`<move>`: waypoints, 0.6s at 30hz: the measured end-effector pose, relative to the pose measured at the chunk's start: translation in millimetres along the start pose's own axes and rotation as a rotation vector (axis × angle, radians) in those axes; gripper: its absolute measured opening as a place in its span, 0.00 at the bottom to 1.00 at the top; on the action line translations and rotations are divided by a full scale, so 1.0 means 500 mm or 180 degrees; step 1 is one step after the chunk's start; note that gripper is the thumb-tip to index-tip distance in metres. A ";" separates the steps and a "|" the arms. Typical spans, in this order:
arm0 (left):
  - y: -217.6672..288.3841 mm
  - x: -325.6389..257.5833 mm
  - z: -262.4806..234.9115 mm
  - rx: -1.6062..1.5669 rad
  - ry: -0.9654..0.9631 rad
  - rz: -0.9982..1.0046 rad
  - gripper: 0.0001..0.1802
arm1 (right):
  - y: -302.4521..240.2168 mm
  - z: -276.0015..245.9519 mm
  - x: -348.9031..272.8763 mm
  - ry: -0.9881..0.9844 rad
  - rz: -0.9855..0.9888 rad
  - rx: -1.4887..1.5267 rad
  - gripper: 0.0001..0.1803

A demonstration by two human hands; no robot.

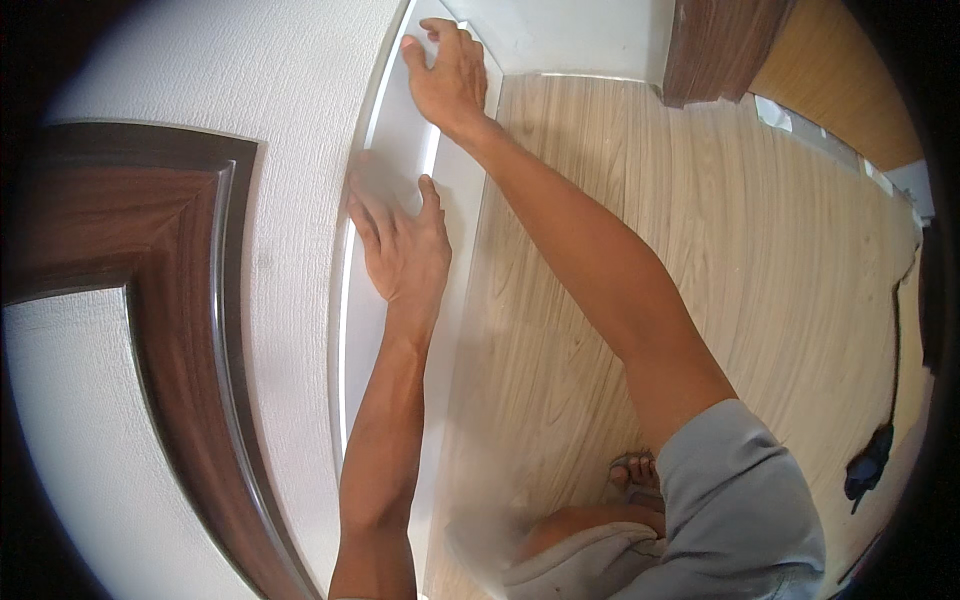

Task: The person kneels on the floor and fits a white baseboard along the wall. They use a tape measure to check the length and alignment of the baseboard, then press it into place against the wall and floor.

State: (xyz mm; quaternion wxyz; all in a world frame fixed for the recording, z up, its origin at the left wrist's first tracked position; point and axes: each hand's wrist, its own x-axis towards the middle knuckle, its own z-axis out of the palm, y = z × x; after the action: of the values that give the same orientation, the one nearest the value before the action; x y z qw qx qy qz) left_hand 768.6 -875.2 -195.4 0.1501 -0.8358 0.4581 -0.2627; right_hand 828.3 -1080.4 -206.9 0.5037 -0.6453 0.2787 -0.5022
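**a:** ok so what's going on with the hands here?

**b:** both are pressing on a white baseboard (400, 150) that's running along the bottom of the textured white wall (290, 130). the left hand (400, 245) is lying flat on it, fingers spread open and pointing up the strip, not gripping anything. the right hand (448, 70) is reaching further along, near the corner, fingers curling over the board's top edge and palm resting on it.

**a:** so hands together or apart?

**b:** apart, one a good way ahead of the other along the same board. neither is closing around it, they're just pushing on it.

**a:** where's the board sitting exactly?

**b:** right where the wall is meeting the light wood floor (700, 250). a dark brown door frame (190, 330) is curving down the left side.

**a:** anything else around?

**b:** a black cable with a plug (868, 465) is lying on the floor off to the right, well apart. the person's knee and toes are showing at the bottom.
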 end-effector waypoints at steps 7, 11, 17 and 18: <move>0.014 0.014 0.004 0.0131 -0.0282 -0.0070 0.26 | -0.034 0.077 -0.026 0.0003 0.0376 -0.0131 0.40; 0.013 0.016 -0.010 -0.0428 -0.0192 -0.0032 0.26 | -0.034 0.073 -0.041 -0.0256 0.0518 0.0174 0.41; 0.014 0.016 -0.018 -0.0254 -0.0538 -0.0184 0.25 | -0.035 0.054 -0.041 -0.0490 0.0528 0.0237 0.42; 0.015 0.017 -0.016 -0.0054 -0.0635 -0.0218 0.25 | -0.037 0.053 -0.040 -0.0469 0.0537 0.0210 0.42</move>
State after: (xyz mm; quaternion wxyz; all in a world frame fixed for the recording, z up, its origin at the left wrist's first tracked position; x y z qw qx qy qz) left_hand 762.8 -886.2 -190.0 0.1788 -0.8742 0.4143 -0.1792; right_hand 843.5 -1047.1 -196.7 0.5843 -0.6378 0.2774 -0.4182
